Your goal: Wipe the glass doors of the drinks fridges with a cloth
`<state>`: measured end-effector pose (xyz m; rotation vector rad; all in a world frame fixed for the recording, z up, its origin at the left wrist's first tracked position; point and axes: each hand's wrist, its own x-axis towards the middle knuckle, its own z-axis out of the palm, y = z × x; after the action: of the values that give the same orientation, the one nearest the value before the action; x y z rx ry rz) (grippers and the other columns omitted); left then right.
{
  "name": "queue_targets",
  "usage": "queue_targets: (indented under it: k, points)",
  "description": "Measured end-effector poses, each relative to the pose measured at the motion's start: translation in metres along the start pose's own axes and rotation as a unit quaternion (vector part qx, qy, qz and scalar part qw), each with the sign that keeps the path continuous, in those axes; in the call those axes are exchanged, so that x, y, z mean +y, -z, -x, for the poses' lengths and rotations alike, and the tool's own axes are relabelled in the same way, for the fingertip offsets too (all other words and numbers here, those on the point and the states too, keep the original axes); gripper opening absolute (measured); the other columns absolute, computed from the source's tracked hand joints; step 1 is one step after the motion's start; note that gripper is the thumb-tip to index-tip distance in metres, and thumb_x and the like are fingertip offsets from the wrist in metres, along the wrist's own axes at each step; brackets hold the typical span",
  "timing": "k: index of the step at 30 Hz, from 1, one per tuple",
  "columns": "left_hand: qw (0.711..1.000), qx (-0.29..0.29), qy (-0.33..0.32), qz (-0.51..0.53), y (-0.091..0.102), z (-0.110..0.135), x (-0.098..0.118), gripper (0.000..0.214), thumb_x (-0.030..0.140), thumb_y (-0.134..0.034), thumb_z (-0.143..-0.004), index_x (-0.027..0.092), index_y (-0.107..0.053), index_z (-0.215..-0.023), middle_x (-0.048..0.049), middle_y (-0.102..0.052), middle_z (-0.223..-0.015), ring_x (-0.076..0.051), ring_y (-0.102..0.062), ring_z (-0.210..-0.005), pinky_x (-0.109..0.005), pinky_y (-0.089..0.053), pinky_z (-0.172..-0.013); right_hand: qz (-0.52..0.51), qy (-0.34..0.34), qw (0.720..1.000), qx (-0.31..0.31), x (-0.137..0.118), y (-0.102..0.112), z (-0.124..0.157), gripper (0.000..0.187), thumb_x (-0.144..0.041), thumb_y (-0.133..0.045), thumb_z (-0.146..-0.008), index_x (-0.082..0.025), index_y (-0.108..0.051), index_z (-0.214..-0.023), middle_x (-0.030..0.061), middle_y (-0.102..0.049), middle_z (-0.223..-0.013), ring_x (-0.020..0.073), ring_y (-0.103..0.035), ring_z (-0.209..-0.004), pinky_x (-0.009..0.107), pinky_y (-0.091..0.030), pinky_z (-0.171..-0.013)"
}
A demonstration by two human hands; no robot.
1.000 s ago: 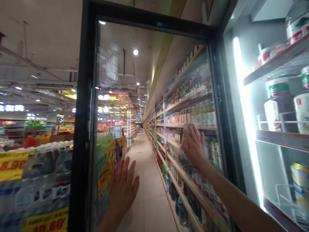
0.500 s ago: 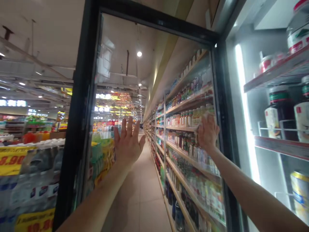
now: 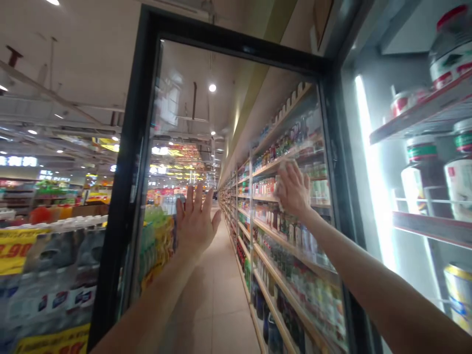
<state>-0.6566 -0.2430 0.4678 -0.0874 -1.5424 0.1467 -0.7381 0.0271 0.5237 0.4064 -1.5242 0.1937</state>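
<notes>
A dark-framed glass door (image 3: 239, 43) stands swung open in front of me. My left hand (image 3: 197, 221) is open, palm toward the pane, with its fingers spread; it seems to rest on the glass. Against the right part of the pane is my right hand (image 3: 295, 192), its fingers over a pale, crumpled cloth (image 3: 279, 191). Only the cloth's edges show past the fingers, and the palm side is hidden.
To the right is a lit fridge with dark bottles (image 3: 422, 172) and a can (image 3: 459, 295) on its shelves. Wrapped bottle packs (image 3: 59, 290) with yellow price signs (image 3: 22, 250) stand at left. Through the glass run an aisle floor (image 3: 212, 295) and long drink shelves (image 3: 291, 236).
My right hand has moved left and slightly up across the glass with the cloth. My left hand keeps about the same place on the door. The view has shifted slightly.
</notes>
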Motion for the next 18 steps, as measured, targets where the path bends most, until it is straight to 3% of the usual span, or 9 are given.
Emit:
queue_targets:
  k: [2,3,5,7,9,11,15,16,18]
  points:
    - [1.000,-0.001,0.001,0.005,-0.001,0.000,0.000,0.055,0.041,-0.042,-0.089,0.018,-0.036,-0.139,-0.0121,-0.029,-0.149,-0.029,-0.017,-0.141,-0.053,-0.013,-0.112,0.002,-0.129,0.991,0.029,-0.006,-0.003,-0.011,0.052,-0.033,-0.031,-0.088,-0.020,-0.039,-0.138,0.0111,-0.033,-0.148,0.0287,-0.023,-0.138,0.055,-0.023,-0.106]
    - [1.000,0.000,0.001,0.008,-0.001,0.000,0.000,0.055,0.041,-0.042,-0.089,0.019,-0.036,-0.139,-0.0119,-0.028,-0.149,-0.029,-0.016,-0.141,-0.053,-0.013,-0.112,0.000,-0.141,0.989,0.031,-0.016,-0.004,-0.013,0.053,-0.033,-0.031,-0.088,-0.019,-0.039,-0.138,0.0110,-0.032,-0.148,0.0293,-0.022,-0.138,0.056,-0.023,-0.106]
    - [1.000,0.002,0.000,0.015,-0.001,0.000,0.000,0.055,0.041,-0.042,-0.089,0.020,-0.035,-0.139,-0.0114,-0.028,-0.149,-0.028,-0.017,-0.141,-0.053,-0.013,-0.112,-0.012,-0.046,0.999,0.006,-0.047,-0.006,-0.009,0.053,-0.034,-0.034,-0.086,-0.022,-0.039,-0.138,0.0079,-0.032,-0.149,0.0278,-0.020,-0.139,0.054,-0.021,-0.108]
    - [1.000,0.003,0.001,0.020,-0.001,0.000,-0.001,0.055,0.040,-0.042,-0.089,0.021,-0.035,-0.140,-0.0112,-0.029,-0.149,-0.028,-0.017,-0.141,-0.052,-0.012,-0.113,-0.033,0.123,0.991,-0.033,-0.071,-0.007,0.003,0.052,-0.033,-0.038,-0.086,-0.027,-0.039,-0.138,0.0029,-0.032,-0.149,0.0235,-0.018,-0.140,0.051,-0.016,-0.111]
    - [1.000,0.005,0.004,0.023,-0.002,0.000,-0.001,0.055,0.041,-0.042,-0.089,0.021,-0.035,-0.140,-0.0112,-0.029,-0.149,-0.028,-0.017,-0.141,-0.052,-0.012,-0.113,-0.045,0.208,0.976,-0.051,-0.073,-0.006,0.012,0.051,-0.033,-0.039,-0.086,-0.030,-0.039,-0.137,0.0010,-0.035,-0.148,0.0211,-0.019,-0.140,0.050,-0.013,-0.112]
    - [1.000,0.004,0.005,0.023,-0.002,0.000,-0.001,0.054,0.042,-0.042,-0.089,0.021,-0.036,-0.139,-0.0110,-0.029,-0.149,-0.028,-0.018,-0.140,-0.052,-0.012,-0.113,-0.039,0.133,0.990,-0.040,-0.051,-0.003,0.012,0.051,-0.034,-0.037,-0.087,-0.028,-0.040,-0.137,0.0032,-0.035,-0.147,0.0233,-0.020,-0.140,0.053,-0.015,-0.111]
    - [1.000,-0.003,0.005,0.018,-0.001,0.000,0.001,0.054,0.043,-0.042,-0.089,0.019,-0.038,-0.138,-0.0119,-0.029,-0.148,-0.029,-0.019,-0.140,-0.052,-0.012,-0.113,-0.022,-0.164,0.986,0.022,-0.012,0.000,-0.008,0.053,-0.033,-0.030,-0.089,-0.019,-0.036,-0.140,0.0111,-0.031,-0.148,0.0310,-0.022,-0.138,0.059,-0.019,-0.107]
    - [1.000,-0.004,0.005,0.016,0.000,-0.001,0.002,0.054,0.042,-0.042,-0.089,0.018,-0.039,-0.137,-0.0122,-0.029,-0.148,-0.029,-0.019,-0.140,-0.052,-0.012,-0.113,-0.026,-0.174,0.984,0.025,-0.016,0.000,-0.010,0.054,-0.033,-0.029,-0.089,-0.018,-0.036,-0.140,0.0114,-0.030,-0.149,0.0315,-0.021,-0.138,0.060,-0.019,-0.107]
    - [1.000,0.001,0.002,0.012,0.001,-0.001,0.002,0.053,0.042,-0.043,-0.089,0.017,-0.040,-0.136,-0.0127,-0.030,-0.148,-0.029,-0.019,-0.140,-0.052,-0.013,-0.113,-0.039,-0.089,0.995,0.008,-0.043,-0.002,-0.005,0.054,-0.033,-0.032,-0.088,-0.021,-0.036,-0.140,0.0089,-0.031,-0.149,0.0298,-0.020,-0.139,0.058,-0.017,-0.109]
